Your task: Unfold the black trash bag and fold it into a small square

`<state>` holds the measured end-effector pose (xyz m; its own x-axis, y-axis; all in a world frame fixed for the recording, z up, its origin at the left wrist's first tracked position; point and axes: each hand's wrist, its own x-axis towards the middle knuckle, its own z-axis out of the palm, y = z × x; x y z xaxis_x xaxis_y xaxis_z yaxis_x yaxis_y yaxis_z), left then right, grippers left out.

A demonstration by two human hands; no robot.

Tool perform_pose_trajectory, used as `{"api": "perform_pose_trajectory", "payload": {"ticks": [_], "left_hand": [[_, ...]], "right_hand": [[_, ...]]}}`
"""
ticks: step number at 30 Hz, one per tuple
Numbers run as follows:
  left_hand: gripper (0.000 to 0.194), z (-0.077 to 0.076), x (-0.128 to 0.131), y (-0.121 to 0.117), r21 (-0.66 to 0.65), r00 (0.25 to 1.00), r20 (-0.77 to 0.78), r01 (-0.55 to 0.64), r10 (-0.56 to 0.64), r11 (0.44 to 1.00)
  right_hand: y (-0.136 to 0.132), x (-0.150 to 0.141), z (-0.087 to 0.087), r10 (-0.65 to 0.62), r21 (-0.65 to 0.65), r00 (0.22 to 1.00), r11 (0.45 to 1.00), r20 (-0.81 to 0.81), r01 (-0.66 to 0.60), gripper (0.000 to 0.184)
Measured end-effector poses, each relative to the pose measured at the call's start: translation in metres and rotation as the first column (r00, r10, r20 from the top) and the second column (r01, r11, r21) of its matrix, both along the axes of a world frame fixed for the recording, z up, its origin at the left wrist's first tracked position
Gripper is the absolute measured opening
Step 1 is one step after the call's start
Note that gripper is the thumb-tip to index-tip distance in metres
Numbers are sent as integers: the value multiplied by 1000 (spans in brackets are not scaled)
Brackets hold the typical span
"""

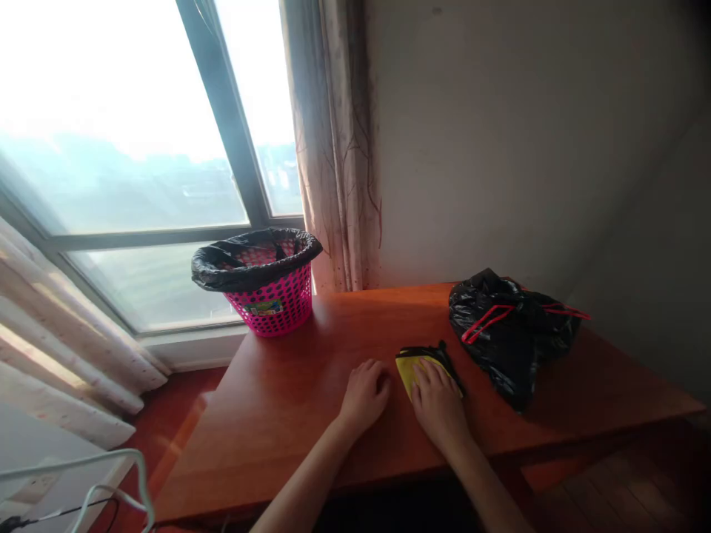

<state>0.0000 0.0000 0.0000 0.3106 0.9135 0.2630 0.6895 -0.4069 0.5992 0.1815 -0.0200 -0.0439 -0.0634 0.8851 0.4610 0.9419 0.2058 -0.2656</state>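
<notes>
My left hand (365, 396) rests on the wooden table, its fingers loosely bent and nothing visible in them. To its right, my right hand (438, 403) lies with outstretched fingers on a folded yellow cloth (406, 370) with a dark edge or backing. The palm covers part of the cloth. Beyond that hand sits a black plastic bag (500, 340) with red drawstrings, bunched up on the table. A pink perforated basket (281, 300), lined with another black bag folded over its rim, stands upright at the table's far left corner.
The reddish-brown table (266, 429) reaches toward a grey wall (500, 148). A window (138, 148) and curtains (333, 148) are behind and left of the basket. Pale cables (138, 474) hang near the lower left, beside the table's edge.
</notes>
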Motion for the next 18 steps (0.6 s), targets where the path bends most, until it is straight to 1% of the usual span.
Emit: {"api": "perform_pose_trajectory", "payload": {"ticks": [3,5,8,11,14,18], "left_hand": [[20,-4,0,-3,58,999,-33,16,-14,998],[20,-6,-1,-4,72,998,-58,26,-22,997],[21,-6,0,-7,72,996,-84,37,-31,997],[30,-5,0,-9,88,998,-62,39,-33,995],[35,-6,-1,-9,122,999,-9,45,-44,992],[31,-11,-2,-6,125,999,17,30,-32,992]], "right_hand": [[-5,-17,8,-12,-4,1000,1000,3,12,38],[-7,-22,10,-10,-15,1000,1000,4,10,38],[-8,-22,11,10,-41,1000,999,-22,-11,38],[-10,-19,12,46,-45,996,998,-79,-50,40],[-13,-17,12,130,-22,975,990,-178,-136,44],[-17,-16,13,289,30,910,956,-298,-293,49]]}}
